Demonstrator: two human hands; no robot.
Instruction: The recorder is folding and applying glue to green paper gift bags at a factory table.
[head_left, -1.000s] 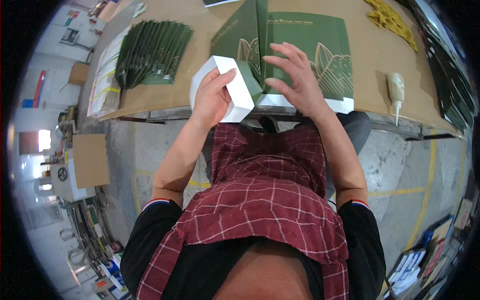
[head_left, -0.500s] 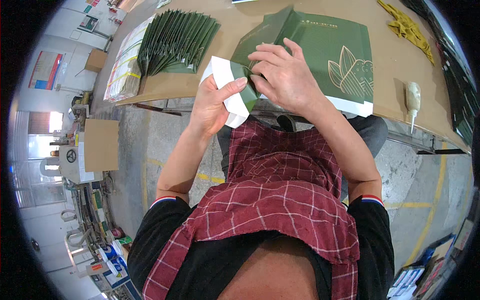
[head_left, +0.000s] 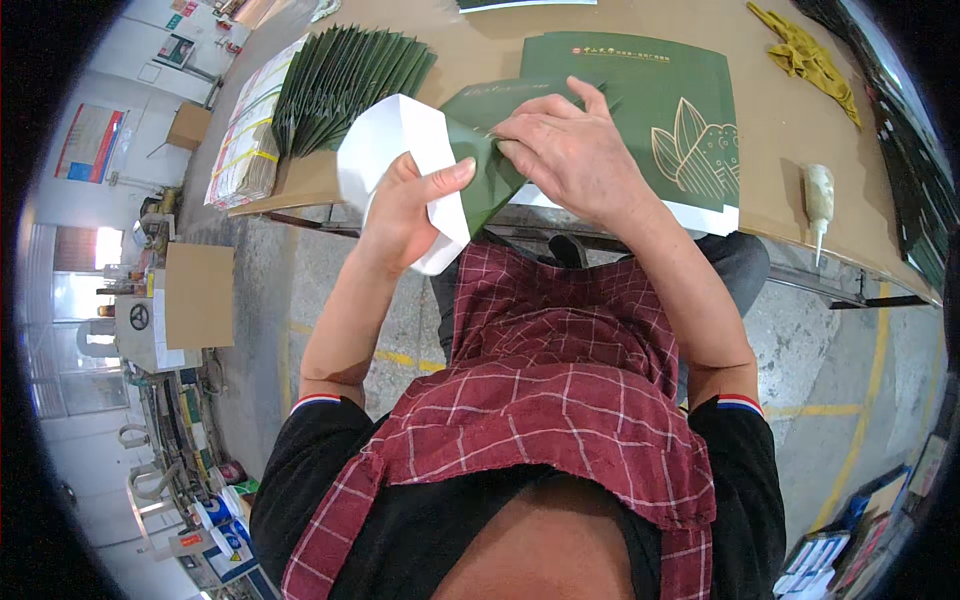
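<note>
My left hand (head_left: 405,212) is closed on the white end of a green paper bag (head_left: 478,185), its thumb lying on top across the white flap. Opened out at that end, the bag shows a broad white flap, while its green body stretches away above the table edge. My right hand (head_left: 575,152) pinches the bag's green side, with thumb and fingers together and the index finger raised. Behind that hand lies a flat green printed bag (head_left: 690,95) with a gold leaf pattern and a white lower edge. The right fingertips partly hide the held bag.
At the table's left stand a fanned row of folded green bags (head_left: 350,85) and a strapped paper bundle (head_left: 245,150). A white glue bottle (head_left: 819,195) with a narrow nozzle lies at the right, below a yellow cloth glove (head_left: 800,60). Dark stacked sheets line the far right edge.
The bag has swung left and toward me, its white end spreading wider. My left hand has moved left and slightly down with it. More of the flat green bag behind shows now.
</note>
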